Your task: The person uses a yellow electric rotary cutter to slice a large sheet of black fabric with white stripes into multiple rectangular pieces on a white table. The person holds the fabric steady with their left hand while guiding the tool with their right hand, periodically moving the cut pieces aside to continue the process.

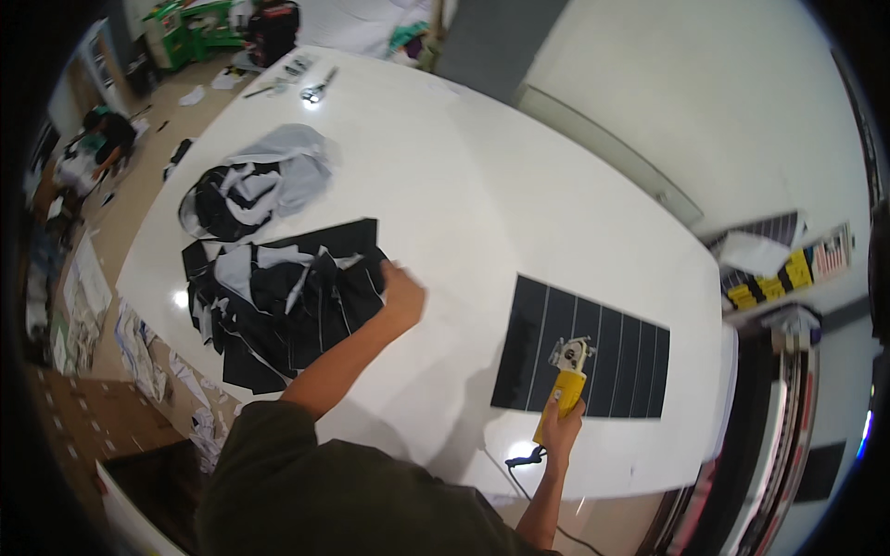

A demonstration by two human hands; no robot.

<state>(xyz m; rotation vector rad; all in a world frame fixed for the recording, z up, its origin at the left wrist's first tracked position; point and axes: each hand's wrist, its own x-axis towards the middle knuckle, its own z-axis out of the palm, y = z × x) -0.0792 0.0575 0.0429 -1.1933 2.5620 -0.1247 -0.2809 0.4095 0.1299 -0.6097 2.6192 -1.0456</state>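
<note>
In my right hand (562, 428) is a yellow electric rotary fabric cutter (563, 389), its metal head over a dark fabric panel (621, 361). Thin pale lines divide that panel, which lies flat on the white table (454, 213). Off to the left, my left hand (404, 295) is closed at the right edge of a heap of black and grey fabric pieces (297, 306). Its fingertips meet a black piece there, and the hand is slightly blurred.
Beyond the heap lies a rolled grey and black fabric bundle (260, 176). Scissors (320, 88) rest near the far edge. The cutter's black cord (524, 486) runs off the near edge. A person (104, 144) crouches at far left; fabric scraps (190, 385) litter the floor.
</note>
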